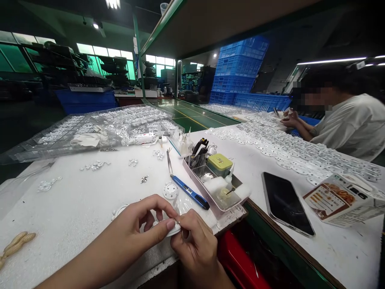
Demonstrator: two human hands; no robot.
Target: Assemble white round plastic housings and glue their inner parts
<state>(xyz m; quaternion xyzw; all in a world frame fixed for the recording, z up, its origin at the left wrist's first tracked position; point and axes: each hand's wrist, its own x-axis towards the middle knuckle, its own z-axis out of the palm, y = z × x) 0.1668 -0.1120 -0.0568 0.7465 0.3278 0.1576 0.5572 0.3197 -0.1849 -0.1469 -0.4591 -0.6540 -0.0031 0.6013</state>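
- Left hand (141,224) and right hand (197,237) together, pinching a white plastic part (175,229)
- Twelve o'clock from them: white disc (170,190), tweezers (169,162) farther off
- Two o'clock: tool tray (236,203)

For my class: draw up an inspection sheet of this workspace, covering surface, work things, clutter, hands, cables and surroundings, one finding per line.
Surface: white table, dotted with small specks.
Work things: white piece in hand; white disc, small metal parts and tweezers lie beyond.
Clutter: phone, printed carton and peanuts.
Hands: left hand holds the white piece; right hand is at its edge, exact grip hidden.
Cables: nothing seen.
Surroundings: stacked blue crates; a co-worker on the right.
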